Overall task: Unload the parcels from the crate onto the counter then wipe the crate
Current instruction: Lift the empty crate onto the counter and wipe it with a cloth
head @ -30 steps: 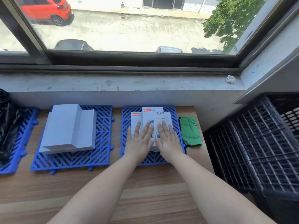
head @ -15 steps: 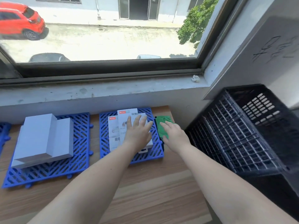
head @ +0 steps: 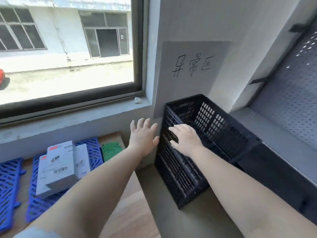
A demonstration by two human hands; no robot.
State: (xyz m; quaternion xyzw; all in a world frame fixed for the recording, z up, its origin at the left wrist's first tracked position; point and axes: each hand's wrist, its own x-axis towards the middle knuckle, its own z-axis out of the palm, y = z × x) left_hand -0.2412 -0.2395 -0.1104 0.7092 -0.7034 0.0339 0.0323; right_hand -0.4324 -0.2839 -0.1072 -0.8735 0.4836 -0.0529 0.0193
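Two bare arms reach forward from the bottom of the view. Below the left arm is the wooden counter [head: 130,208]. On it lie blue plastic grid mats [head: 92,157], and a small pile of white parcels [head: 58,167] with printed labels sits on top of one mat. Just past the parcels, a green cloth [head: 110,150] lies on the counter near its far edge. To the right of the counter stands the black plastic crate [head: 185,177], on a lower grey surface and close to the wall. Its sides are full of slots and holes. No parcels can be seen in the part of the crate that shows. The left hand [head: 143,137] is held up in the air just beside the crate's left side, fingers straight and a little spread, holding nothing. The right hand [head: 186,139] is over the crate's top left edge, fingers stretched out flat, also holding nothing. I cannot tell if it touches the rim. Behind the crate, a grey patch on the wall has handwritten signs [head: 193,65] in black. Farther left is a big window [head: 137,48], with a crumpled white scrap [head: 137,100] on its sill. Outside are a road and a white building.
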